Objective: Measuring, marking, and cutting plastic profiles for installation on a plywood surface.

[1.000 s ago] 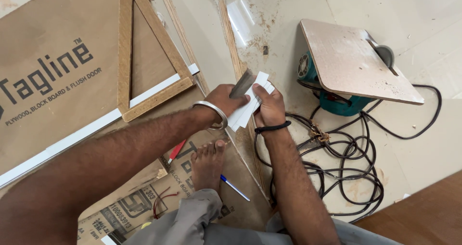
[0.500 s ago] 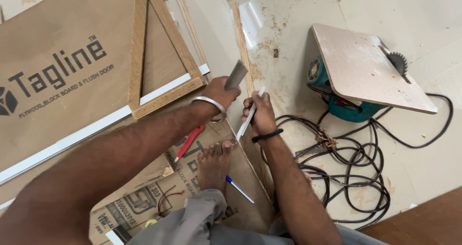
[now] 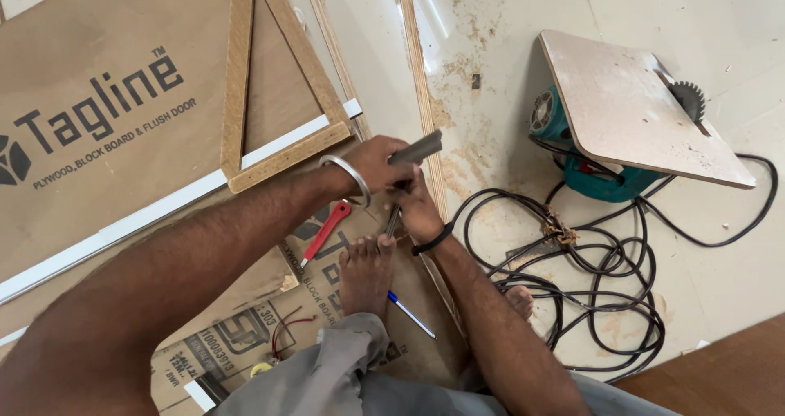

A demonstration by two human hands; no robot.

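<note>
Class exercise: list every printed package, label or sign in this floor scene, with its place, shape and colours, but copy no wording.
Large cardboard sheet: upper left, flat under the wooden triangle frame; brown with dark lettering and a logo.
Smaller cardboard piece: bottom centre, by the foot; brown, irregular, with black print.
No screens are visible.

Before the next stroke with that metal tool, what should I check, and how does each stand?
1. Left hand grips the grey metal tool: ok.
2. Right hand steadies the narrow strip under it: ok.
3. Bare foot away from the tool's edge: not ok, the toes lie just below the hands.
4. Black cable clear of the hands: ok, coiled to the right.
5. Saw blade at rest: cannot tell.
6. Red-handled tool out of the way: ok, beside the left wrist.
</note>
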